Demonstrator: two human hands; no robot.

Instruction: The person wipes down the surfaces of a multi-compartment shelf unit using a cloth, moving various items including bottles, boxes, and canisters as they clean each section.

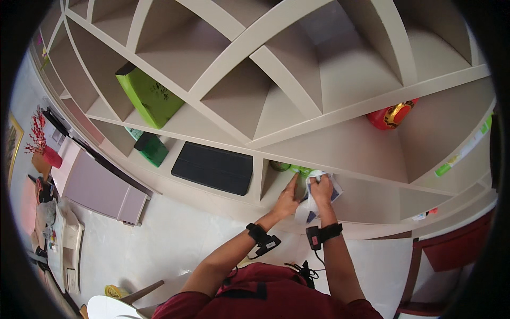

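My left hand (287, 198) reaches into a low compartment of the white shelf unit (249, 141), its fingers stretched toward a green object (301, 170) inside. My right hand (321, 190) is closed on a white cloth (313, 204) with a bluish patch, pressed against the shelf just right of the green object. Both wrists carry black bands with small devices. What lies deeper in the compartment is hidden by my hands.
A green box (150, 95) leans in an upper compartment, a dark green box (151, 149) and a flat black case (214, 167) lie lower down. A red and gold ornament (392, 115) sits at right. A grey cabinet (101, 189) stands left; red furniture (451, 250) stands right.
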